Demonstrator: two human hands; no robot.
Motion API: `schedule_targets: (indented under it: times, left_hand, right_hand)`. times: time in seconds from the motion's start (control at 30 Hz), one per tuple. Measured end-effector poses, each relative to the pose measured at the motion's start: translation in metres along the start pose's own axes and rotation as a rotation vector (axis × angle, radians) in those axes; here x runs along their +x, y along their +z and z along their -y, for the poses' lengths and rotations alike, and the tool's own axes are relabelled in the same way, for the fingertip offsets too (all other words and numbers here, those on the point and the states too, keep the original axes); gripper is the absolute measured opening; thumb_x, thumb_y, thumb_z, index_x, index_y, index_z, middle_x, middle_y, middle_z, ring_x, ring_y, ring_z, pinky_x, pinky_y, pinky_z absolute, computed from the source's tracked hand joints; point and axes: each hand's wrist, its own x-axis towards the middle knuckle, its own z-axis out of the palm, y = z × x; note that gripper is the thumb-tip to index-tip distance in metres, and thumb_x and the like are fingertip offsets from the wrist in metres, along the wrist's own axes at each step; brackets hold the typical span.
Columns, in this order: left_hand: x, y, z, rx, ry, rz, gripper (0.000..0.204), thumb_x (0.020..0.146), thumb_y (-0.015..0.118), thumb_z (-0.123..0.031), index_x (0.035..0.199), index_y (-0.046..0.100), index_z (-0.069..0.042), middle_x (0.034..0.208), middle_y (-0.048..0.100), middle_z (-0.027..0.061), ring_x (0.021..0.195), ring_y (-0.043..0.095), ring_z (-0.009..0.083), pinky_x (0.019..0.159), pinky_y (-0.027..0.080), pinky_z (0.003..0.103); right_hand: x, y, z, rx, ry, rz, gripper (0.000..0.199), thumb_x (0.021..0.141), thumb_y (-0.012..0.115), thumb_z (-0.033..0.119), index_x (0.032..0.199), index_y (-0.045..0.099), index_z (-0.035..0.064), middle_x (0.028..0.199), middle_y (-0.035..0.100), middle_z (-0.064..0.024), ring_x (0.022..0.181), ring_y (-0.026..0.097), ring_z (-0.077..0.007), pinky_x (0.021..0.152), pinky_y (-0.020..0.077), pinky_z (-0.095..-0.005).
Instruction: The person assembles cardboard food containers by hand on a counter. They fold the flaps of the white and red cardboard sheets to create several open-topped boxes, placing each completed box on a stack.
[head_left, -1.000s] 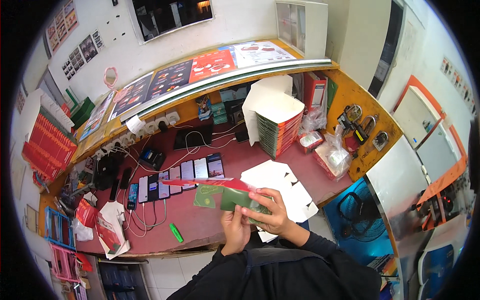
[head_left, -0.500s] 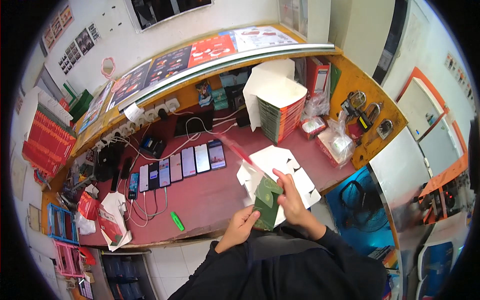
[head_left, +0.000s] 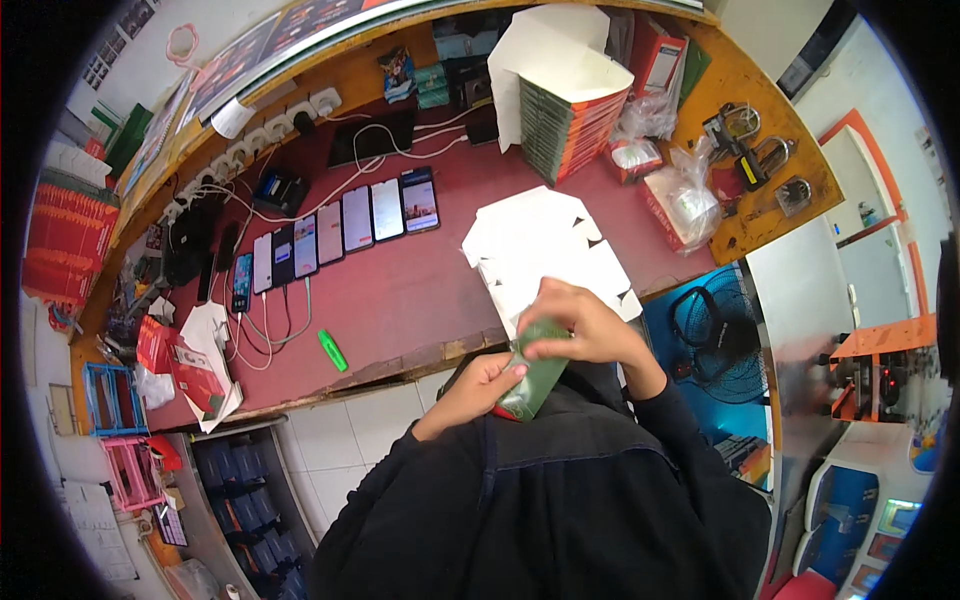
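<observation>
Close to my body is a small green cardboard box (head_left: 543, 388) with a little red at its lower edge. My left hand (head_left: 472, 392) grips its left side, the thumb lying on the green face. Bent over the upper end is my right hand (head_left: 590, 328), its fingers closed on the box's top; they hide that end, and the part beneath them is blurred. Just beyond my hands, flat unfolded cartons (head_left: 535, 240) lie white side up on the dark red tabletop (head_left: 400, 290).
A tall stack of flat green-and-red cartons (head_left: 575, 120) stands at the back. Several phones (head_left: 357, 220) lie in a row with charging cables. A green highlighter (head_left: 332, 350) is near the front edge. Right of the stack are bagged red boxes (head_left: 680, 205) and padlocks (head_left: 750, 160).
The box has come nearer my body, and my right hand has moved from its side over its top. The red strip seen blurred above it is out of sight. My view has tilted downward.
</observation>
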Motion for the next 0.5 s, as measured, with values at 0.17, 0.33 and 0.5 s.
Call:
schedule_targets:
  times: [0.17,0.33,0.5]
  left_hand:
    - [-0.004,0.005,0.004,-0.050,0.033,-0.014,0.028,0.098,0.046,-0.021,0.108,0.057,0.002,0.084,0.060,-0.0027,0.075,0.051,0.0014,0.065,0.043,0.020]
    - [-0.001,0.001,-0.003,0.072,0.021,0.040,0.034,0.098,0.045,-0.027,0.109,0.058,0.003,0.090,0.063,0.0012,0.082,0.055,0.0054,0.074,0.045,0.022]
    - [0.005,-0.053,0.026,0.170,0.245,-0.269,0.042,0.094,0.051,-0.029,0.119,0.051,0.004,0.113,0.059,0.0133,0.107,0.054,0.0210,0.088,0.044,0.031]
  right_hand:
    - [-0.007,0.014,0.000,0.013,0.136,-0.161,0.030,0.068,0.080,0.018,0.095,0.070,0.0101,0.078,0.041,0.0015,0.063,0.038,-0.0082,0.054,0.0290,-0.0216]
    - [-0.016,-0.012,0.004,-0.167,-0.015,0.228,0.045,0.062,0.081,0.021,0.104,0.065,0.0150,0.091,0.047,-0.0083,0.079,0.056,-0.0268,0.067,0.0446,-0.0345]
    - [-0.039,-0.034,0.014,-0.611,0.085,0.126,0.047,0.063,0.070,0.008,0.106,0.052,0.0139,0.100,0.049,-0.0138,0.084,0.059,-0.0351,0.070,0.0494,-0.0426]
